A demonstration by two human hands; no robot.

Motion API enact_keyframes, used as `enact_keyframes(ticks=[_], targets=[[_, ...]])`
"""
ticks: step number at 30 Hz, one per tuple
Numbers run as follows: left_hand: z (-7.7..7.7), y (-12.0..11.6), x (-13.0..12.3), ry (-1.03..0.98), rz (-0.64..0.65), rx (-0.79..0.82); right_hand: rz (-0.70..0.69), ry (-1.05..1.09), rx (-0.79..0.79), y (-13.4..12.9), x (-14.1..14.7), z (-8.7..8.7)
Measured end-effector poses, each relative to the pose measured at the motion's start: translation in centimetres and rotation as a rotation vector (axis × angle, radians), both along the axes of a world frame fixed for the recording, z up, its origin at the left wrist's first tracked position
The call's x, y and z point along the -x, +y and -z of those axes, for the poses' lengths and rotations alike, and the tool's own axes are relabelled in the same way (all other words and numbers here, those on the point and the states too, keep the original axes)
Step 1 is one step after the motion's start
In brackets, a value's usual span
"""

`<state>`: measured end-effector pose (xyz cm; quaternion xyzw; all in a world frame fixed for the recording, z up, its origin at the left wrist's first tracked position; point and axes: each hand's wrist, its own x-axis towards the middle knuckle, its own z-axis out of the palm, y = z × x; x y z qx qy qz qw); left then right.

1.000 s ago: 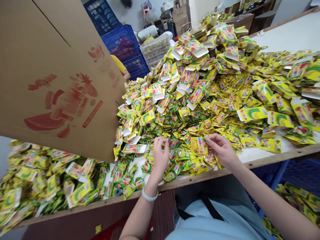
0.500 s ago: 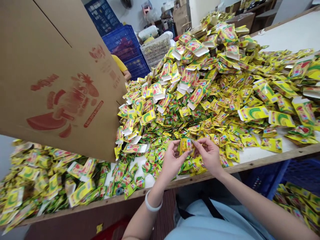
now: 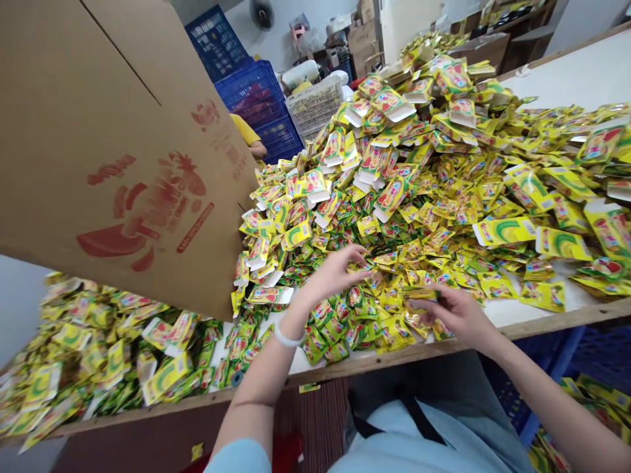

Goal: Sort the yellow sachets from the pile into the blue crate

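Observation:
Yellow and green candy packets (image 3: 340, 315) lie heaped along the table in front of me. My right hand (image 3: 461, 316) pinches a small yellow packet (image 3: 419, 293) between thumb and fingers, just above the loose yellow packets near the table's front edge. Whether more than one packet is in that grip I cannot tell. My left hand (image 3: 340, 270), a white band on its wrist, reaches over the packets left of it with fingers curved and apart, holding nothing that shows. Small printed cartons (image 3: 394, 197) with open white flaps lie on the pile beyond.
A large printed cardboard box (image 3: 148, 197) stands tilted on the left. Blue crates (image 3: 261, 92) and a white crate (image 3: 315, 105) are at the back, by a person's yellow sleeve (image 3: 244, 131). The wooden table edge (image 3: 340, 371) runs before me; more packets fill a blue crate (image 3: 557, 368) below right.
My hands have parted. The left has let go and moved forward and left over the pile; the right has moved right and down, keeping the yellow packet. The view has shifted slightly.

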<state>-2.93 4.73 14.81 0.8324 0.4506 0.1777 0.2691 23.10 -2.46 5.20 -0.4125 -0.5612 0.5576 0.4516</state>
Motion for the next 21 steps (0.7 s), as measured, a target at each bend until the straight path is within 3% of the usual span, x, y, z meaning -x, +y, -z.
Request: enact_keyframes(ticks=[2,4,6,8,11,14,18,21], targets=[[-0.4,3.0,3.6,0.184,-0.28,-0.318,0.089,0.032,0.081,-0.4,-0.8,0.9],[-0.2,5.5,7.0,0.384,-0.486,-0.407,0.141,0.07,0.145,-0.5,-1.3,1.5],[0.3,6.9,9.3,0.472,-0.549,-0.392,0.174,0.108,0.175,-0.6,-1.5,1.5],[0.9,6.8,10.0,0.352,-0.547,-0.409,0.179,0.152,0.195,-0.5,-1.1,1.0],[2.1,4.0,8.1,-0.162,-0.505,-0.393,0.101,0.294,0.282,-0.5,0.4,-0.2],[3.8,-0.7,4.0,-0.596,-0.411,-0.259,-0.032,0.514,0.412,-0.2,2.9,-1.1],[5.9,-6.0,0.3,-0.829,-0.305,-0.132,-0.122,0.679,0.47,0.7,5.5,-1.7],[5.9,-7.5,0.7,-0.894,-0.199,0.107,-0.129,0.568,0.366,0.9,5.5,-2.2]])
